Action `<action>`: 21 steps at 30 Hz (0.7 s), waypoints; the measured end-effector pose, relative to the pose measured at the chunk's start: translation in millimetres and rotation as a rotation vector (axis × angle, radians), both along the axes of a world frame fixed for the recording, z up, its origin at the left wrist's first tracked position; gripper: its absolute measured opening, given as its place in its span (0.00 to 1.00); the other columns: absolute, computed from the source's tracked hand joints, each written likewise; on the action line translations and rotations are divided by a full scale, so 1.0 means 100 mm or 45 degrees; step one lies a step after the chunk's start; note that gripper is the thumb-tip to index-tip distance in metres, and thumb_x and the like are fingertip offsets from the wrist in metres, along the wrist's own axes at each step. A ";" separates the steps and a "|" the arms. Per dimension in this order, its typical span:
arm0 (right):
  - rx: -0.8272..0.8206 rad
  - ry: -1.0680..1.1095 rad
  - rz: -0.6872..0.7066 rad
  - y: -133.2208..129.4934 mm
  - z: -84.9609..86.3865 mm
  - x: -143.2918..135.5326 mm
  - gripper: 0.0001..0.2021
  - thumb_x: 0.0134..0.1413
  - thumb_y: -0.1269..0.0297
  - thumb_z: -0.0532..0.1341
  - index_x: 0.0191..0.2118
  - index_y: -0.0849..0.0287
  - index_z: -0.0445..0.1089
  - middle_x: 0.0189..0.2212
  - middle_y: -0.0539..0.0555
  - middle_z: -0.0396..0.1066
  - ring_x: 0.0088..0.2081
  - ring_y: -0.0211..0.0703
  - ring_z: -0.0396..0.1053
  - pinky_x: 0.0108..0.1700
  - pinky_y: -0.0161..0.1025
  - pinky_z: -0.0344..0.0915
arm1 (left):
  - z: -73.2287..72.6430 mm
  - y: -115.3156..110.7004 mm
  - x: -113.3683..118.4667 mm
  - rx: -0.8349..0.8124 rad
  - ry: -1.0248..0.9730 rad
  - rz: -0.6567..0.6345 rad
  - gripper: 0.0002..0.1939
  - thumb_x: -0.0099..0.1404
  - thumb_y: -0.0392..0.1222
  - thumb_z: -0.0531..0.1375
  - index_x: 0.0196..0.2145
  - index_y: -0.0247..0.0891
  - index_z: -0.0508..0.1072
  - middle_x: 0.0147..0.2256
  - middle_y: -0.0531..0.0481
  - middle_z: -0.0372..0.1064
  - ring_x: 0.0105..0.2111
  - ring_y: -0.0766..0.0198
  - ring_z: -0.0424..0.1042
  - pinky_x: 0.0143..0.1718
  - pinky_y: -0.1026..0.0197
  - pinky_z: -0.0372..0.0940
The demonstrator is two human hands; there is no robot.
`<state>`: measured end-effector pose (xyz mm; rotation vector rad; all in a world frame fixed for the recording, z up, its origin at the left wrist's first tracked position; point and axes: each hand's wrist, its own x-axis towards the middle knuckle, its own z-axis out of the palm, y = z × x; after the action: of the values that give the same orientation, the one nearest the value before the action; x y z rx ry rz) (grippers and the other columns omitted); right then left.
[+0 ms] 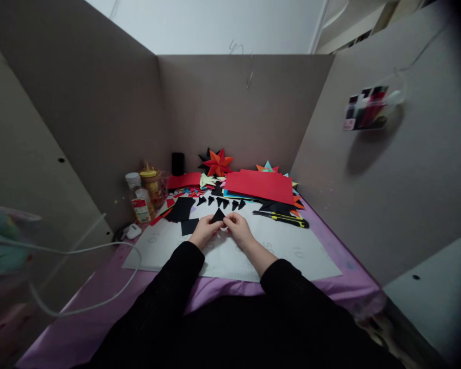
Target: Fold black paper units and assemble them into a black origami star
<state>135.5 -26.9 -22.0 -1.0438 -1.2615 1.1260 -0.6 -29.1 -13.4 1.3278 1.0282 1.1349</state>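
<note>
Black paper triangle (218,214): between both hands' fingertips, apex pointing away from us, probably held there so its edges meet neatly.
Left hand (203,230): we see thumb and fingers pinching the triangle's lower left side.
Right hand (238,228): thumb and fingertips pinch its lower right corner, we judge to steady it.
Small black pieces (219,202): lined up just beyond the fingers, likely so we can reach and count them easily.
Yellow-and-black cutter (287,219): lies right of the fingers, we think to leave them room.

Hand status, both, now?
Left hand: closed, holding the black triangle.
Right hand: fingers closed at the same triangle's right corner.
</note>
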 end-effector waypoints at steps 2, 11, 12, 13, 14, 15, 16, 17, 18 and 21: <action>-0.008 0.009 -0.028 0.00 0.00 0.01 0.11 0.42 0.57 0.60 0.28 0.59 0.64 0.17 0.46 0.63 0.16 0.33 0.57 0.16 0.30 0.52 | 0.00 0.00 0.00 0.013 -0.009 0.023 0.12 0.50 0.45 0.63 0.26 0.33 0.69 0.18 0.54 0.63 0.15 0.73 0.58 0.16 0.69 0.51; 0.147 -0.005 -0.134 0.08 -0.08 0.03 0.09 0.42 0.62 0.59 0.32 0.57 0.67 0.21 0.47 0.63 0.21 0.35 0.59 0.21 0.32 0.57 | 0.00 0.02 0.00 0.010 -0.101 0.119 0.11 0.47 0.40 0.65 0.27 0.35 0.67 0.18 0.56 0.61 0.14 0.73 0.58 0.15 0.69 0.53; 0.188 -0.015 -0.143 0.09 -0.09 0.03 0.07 0.42 0.63 0.59 0.31 0.57 0.66 0.22 0.47 0.64 0.23 0.36 0.60 0.23 0.32 0.59 | 0.00 0.02 0.00 -0.001 -0.121 0.133 0.11 0.47 0.39 0.64 0.27 0.36 0.66 0.17 0.57 0.60 0.14 0.73 0.58 0.15 0.70 0.52; 0.229 -0.048 -0.136 0.09 -0.09 0.04 0.06 0.41 0.65 0.58 0.30 0.57 0.67 0.23 0.48 0.65 0.24 0.36 0.61 0.26 0.33 0.60 | 0.00 0.02 0.00 -0.007 -0.143 0.149 0.11 0.47 0.38 0.64 0.27 0.37 0.65 0.16 0.58 0.59 0.13 0.73 0.57 0.15 0.70 0.51; 0.269 -0.097 -0.114 0.10 -0.10 0.04 0.05 0.41 0.66 0.58 0.28 0.58 0.68 0.24 0.49 0.66 0.26 0.37 0.63 0.29 0.34 0.61 | 0.01 0.02 0.00 -0.009 -0.162 0.163 0.11 0.47 0.37 0.64 0.28 0.37 0.64 0.15 0.60 0.58 0.13 0.73 0.57 0.15 0.70 0.51; 0.306 -0.148 -0.089 0.10 -0.10 0.04 0.05 0.41 0.67 0.57 0.27 0.58 0.69 0.27 0.50 0.67 0.29 0.38 0.64 0.32 0.35 0.62 | 0.01 0.02 0.00 -0.006 -0.180 0.176 0.11 0.47 0.37 0.63 0.28 0.38 0.63 0.15 0.60 0.56 0.13 0.73 0.56 0.14 0.70 0.50; 0.336 -0.187 -0.068 0.10 -0.10 0.05 0.06 0.41 0.68 0.57 0.27 0.58 0.70 0.30 0.51 0.67 0.31 0.39 0.65 0.34 0.36 0.63 | 0.02 0.02 0.00 0.001 -0.200 0.189 0.11 0.48 0.36 0.62 0.28 0.38 0.62 0.14 0.61 0.56 0.13 0.73 0.56 0.15 0.71 0.49; 0.353 -0.209 -0.056 0.09 -0.10 0.05 0.07 0.41 0.69 0.57 0.28 0.58 0.71 0.34 0.53 0.67 0.34 0.40 0.65 0.36 0.36 0.63 | 0.03 0.03 0.00 0.009 -0.221 0.198 0.12 0.48 0.36 0.62 0.28 0.39 0.61 0.14 0.61 0.56 0.13 0.73 0.56 0.15 0.71 0.49; 0.355 -0.217 -0.052 0.09 -0.10 0.05 0.08 0.40 0.69 0.57 0.29 0.58 0.72 0.38 0.54 0.67 0.35 0.40 0.65 0.37 0.37 0.63 | 0.03 0.03 0.00 0.014 -0.242 0.202 0.12 0.48 0.35 0.61 0.28 0.39 0.60 0.14 0.61 0.56 0.14 0.73 0.57 0.15 0.71 0.49; 0.326 -0.182 -0.054 0.10 -0.12 0.04 0.08 0.38 0.70 0.60 0.30 0.58 0.73 0.44 0.55 0.63 0.38 0.40 0.66 0.40 0.38 0.64 | 0.04 0.03 0.00 0.017 -0.281 0.196 0.12 0.48 0.35 0.61 0.28 0.39 0.59 0.15 0.61 0.56 0.15 0.73 0.57 0.17 0.71 0.49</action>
<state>139.3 -16.9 -34.3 -0.9647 -1.4477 0.8434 -0.9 -26.3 -9.0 1.1190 0.9730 1.3732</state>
